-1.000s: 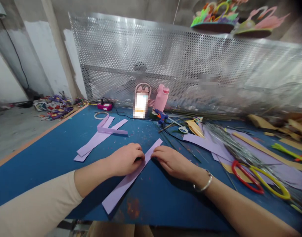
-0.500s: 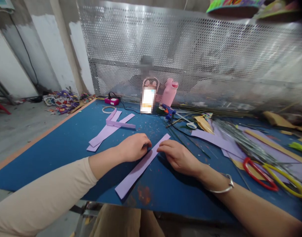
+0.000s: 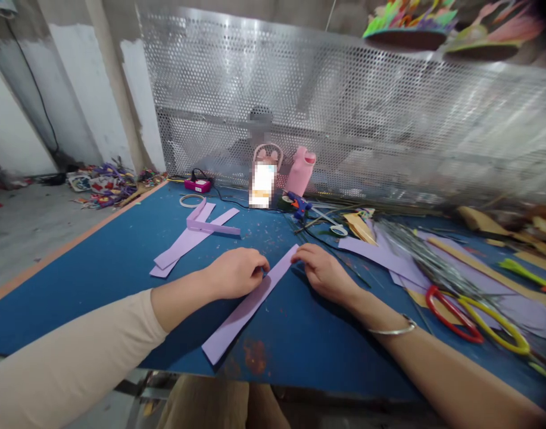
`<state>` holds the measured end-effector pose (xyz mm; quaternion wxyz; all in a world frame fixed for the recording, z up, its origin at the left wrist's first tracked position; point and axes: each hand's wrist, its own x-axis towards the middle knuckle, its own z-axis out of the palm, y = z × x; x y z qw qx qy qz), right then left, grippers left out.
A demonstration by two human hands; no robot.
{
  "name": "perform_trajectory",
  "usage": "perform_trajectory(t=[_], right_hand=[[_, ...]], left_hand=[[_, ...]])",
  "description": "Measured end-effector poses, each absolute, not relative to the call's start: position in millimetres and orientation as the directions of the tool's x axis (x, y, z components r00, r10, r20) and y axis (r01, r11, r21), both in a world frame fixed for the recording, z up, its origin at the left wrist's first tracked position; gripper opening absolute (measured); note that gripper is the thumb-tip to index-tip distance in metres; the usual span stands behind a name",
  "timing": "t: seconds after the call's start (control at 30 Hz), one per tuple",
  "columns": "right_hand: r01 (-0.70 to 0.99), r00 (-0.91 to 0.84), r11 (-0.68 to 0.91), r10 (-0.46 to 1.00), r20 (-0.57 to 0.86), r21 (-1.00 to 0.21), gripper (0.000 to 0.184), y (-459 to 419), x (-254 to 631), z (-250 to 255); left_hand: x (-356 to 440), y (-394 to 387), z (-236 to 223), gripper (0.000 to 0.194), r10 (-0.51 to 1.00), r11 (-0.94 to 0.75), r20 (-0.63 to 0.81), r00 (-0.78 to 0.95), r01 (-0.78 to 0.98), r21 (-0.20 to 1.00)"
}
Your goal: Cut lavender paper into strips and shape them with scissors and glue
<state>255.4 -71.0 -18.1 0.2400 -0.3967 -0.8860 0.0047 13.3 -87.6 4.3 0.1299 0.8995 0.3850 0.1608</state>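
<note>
A long light-purple strip, paper or thin foam by its look, lies slantwise on the blue table in front of me. My left hand is closed at the strip's left edge, fingers curled and partly hidden behind the hand. At the far right end of the strip, my right hand is closed, its fingertips pinching the edge. Farther left, more purple strips lie crossed, one of them bent upright.
Red-handled scissors and a yellow handle lie at right beside a bundle of wires and purple sheets. Behind are a blue glue gun, a lit phone, a pink bottle, a tape ring and a magenta power block.
My right hand has shifted along the strip toward its far end and now sits at its tip. My left hand stays nearly in place. The whole view has tilted slightly upward.
</note>
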Motion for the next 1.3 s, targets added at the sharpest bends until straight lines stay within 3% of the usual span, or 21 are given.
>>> perform_trajectory(t=[0.23,0.43,0.53,0.63,0.73,0.93,1.03,1.17,1.3], right_hand=[[0.77,-0.502,0.598,0.783,0.366,-0.223,0.034,-49,263,-32],[0.777,-0.454,0.559,0.817,0.356,-0.29,0.014,-47,262,-27],[0.752,-0.42,0.547,0.827,0.373,-0.367,0.006,-47,265,-18],[0.734,-0.363,0.528,0.836,0.41,-0.426,0.011,-46,270,-13],[0.73,-0.324,0.525,0.829,0.456,-0.437,0.02,-47,272,-14],[0.764,-0.262,0.494,0.825,0.5,-0.414,0.029,-44,275,-15],[0.767,-0.361,0.533,0.819,0.446,-0.357,0.039,-43,275,-16],[0.744,-0.54,0.618,0.78,0.317,-0.252,0.049,-44,265,-21],[0.747,-0.598,0.646,0.756,0.265,-0.157,0.033,-43,258,-15]], left_hand=[[13,-85,1,0.03,0.757,-0.643,0.184,0.627,0.665,0.38],[13,-86,1,0.028,0.753,-0.643,0.177,0.634,0.65,0.407],[14,-87,5,0.031,0.781,-0.591,0.15,0.606,0.639,0.493],[14,-90,9,0.036,0.801,-0.529,0.059,0.596,0.657,0.537],[15,-93,10,0.033,0.792,-0.537,0.0,0.61,0.698,0.475],[22,-105,4,0.051,0.832,-0.546,0.102,0.545,0.772,0.324],[25,-109,4,0.043,0.809,-0.557,0.055,0.585,0.733,0.391],[29,-110,5,0.048,0.796,-0.532,0.051,0.604,0.657,0.535],[28,-106,6,0.038,0.813,-0.525,0.113,0.572,0.635,0.566]])
